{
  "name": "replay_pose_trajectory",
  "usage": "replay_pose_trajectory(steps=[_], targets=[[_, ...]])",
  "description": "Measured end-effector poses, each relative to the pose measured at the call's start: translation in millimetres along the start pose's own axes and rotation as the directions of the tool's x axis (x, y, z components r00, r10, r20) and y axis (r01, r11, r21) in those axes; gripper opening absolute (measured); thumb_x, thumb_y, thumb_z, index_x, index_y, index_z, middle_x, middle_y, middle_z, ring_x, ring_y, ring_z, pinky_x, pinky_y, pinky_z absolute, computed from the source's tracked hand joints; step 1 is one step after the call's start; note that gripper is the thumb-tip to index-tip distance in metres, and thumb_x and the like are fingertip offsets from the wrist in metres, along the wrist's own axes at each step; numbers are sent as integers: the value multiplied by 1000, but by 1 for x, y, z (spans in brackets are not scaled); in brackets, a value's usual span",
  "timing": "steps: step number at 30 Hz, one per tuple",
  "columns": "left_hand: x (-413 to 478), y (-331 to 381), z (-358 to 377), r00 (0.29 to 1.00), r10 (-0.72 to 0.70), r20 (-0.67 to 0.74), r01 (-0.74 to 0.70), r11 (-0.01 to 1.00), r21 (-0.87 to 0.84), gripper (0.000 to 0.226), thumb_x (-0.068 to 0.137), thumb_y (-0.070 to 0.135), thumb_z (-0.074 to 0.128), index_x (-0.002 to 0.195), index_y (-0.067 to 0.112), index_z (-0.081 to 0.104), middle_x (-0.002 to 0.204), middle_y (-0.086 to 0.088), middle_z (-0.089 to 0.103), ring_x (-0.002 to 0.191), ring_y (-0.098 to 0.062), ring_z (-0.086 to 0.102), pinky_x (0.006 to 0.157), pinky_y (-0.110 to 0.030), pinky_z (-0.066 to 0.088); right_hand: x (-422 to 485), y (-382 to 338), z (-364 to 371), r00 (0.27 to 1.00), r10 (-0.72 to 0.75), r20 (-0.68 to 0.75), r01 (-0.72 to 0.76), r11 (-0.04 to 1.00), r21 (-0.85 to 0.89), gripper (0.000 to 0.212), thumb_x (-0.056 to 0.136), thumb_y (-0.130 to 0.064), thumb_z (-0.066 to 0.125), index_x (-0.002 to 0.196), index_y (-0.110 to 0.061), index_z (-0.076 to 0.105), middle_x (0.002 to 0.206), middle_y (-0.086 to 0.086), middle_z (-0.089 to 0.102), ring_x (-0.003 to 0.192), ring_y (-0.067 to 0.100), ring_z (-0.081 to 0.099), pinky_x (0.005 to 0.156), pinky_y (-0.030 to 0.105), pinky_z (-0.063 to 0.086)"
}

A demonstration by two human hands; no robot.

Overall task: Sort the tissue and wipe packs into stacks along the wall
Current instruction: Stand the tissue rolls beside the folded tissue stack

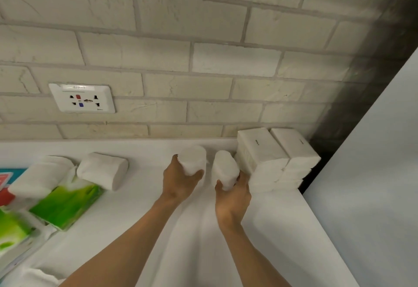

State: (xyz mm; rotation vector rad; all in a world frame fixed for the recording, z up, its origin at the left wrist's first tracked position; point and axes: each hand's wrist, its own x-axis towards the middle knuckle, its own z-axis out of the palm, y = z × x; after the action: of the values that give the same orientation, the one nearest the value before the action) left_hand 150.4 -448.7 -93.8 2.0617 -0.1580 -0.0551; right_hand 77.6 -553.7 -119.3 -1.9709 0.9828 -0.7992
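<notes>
A pale brick wall point(203, 37) fills the upper part of the view, and a white worktop point(282, 230) runs along its foot. At the right end of the worktop, against the wall, two stacks of white tissue packs stand side by side and touching, the left stack point(260, 151) and the right stack point(296, 151). On the left side of the worktop lies a green pack point(65, 203), with a second green pack point(11, 230) nearer the lower left corner, both blurred. A white pack point(38, 178) rests partly over the first green one, and another loose white pack point(101, 170) lies just beside it, nearer the wall. In the middle, the left hand point(178, 180) has its fingers and thumb curled round a small white pack point(193, 158). The right hand point(234, 196) grips a second small white pack point(225, 169) from below, right beside the left stack. A white wall socket point(81, 98) sits on the bricks above the loose packs.
</notes>
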Motion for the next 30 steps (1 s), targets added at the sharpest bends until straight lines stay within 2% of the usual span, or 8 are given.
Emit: replay_pose_trajectory(steps=[7, 10, 13, 18, 22, 30], targets=[[5, -7, 28, 999, -40, 16, 41, 996, -74, 81, 75, 28, 81, 138, 10, 33, 132, -9, 52, 118, -28, 53, 89, -28, 42, 8, 3, 13, 1000, -22, -12, 22, 1000, 6, 58, 82, -17, 73, 133, -14, 45, 133, 6, 56, 115, 27, 60, 93, 38, 53], [0, -8, 32, 997, -24, 69, 30, 996, -87, 87, 71, 21, 80, 141, 11, 29, 131, -3, 43, 119, -23, 47, 89, -26, 39, 11, 5, 15, 999, -36, -4, 36, 999, -7, 63, 84, -23, 72, 139, -17, 41, 138, 5, 53, 121, 26, 57, 94, 38, 51], [-1, -9, 35, 995, 9, 95, -1, 997, -83, 78, 73, 16, 75, 138, 12, 32, 132, -3, 44, 111, -17, 46, 86, -24, 38, 14, 5, 15, 999, -50, -1, 50, 998, -33, 65, 86, -30, 70, 142, -19, 38, 139, 3, 52, 123, 24, 55, 92, 37, 50], [5, -9, 39, 996, 40, 84, -39, 999, -9, 60, 80, 11, 68, 133, 8, 39, 130, -7, 51, 118, -26, 50, 86, -25, 38, 18, 5, 16, 998, -57, 27, 59, 995, -80, 67, 87, -35, 68, 144, -19, 36, 141, 3, 51, 124, 23, 54, 89, 36, 50], [6, -12, 43, 994, 43, 104, -43, 999, -1, 44, 81, 18, 69, 115, 18, 41, 120, -3, 55, 110, -25, 54, 82, -26, 39, 20, 7, 16, 997, -54, 51, 58, 996, -69, 67, 89, -35, 66, 145, -18, 34, 142, 3, 50, 127, 23, 52, 93, 35, 48], [5, -11, 40, 993, 43, 114, -42, 999, -18, 57, 78, 21, 74, 126, 12, 43, 122, -2, 56, 110, -23, 54, 83, -27, 41, 20, 7, 15, 997, -67, 47, 68, 998, -14, 64, 88, -31, 69, 142, -17, 38, 141, 3, 51, 125, 24, 53, 94, 35, 48]])
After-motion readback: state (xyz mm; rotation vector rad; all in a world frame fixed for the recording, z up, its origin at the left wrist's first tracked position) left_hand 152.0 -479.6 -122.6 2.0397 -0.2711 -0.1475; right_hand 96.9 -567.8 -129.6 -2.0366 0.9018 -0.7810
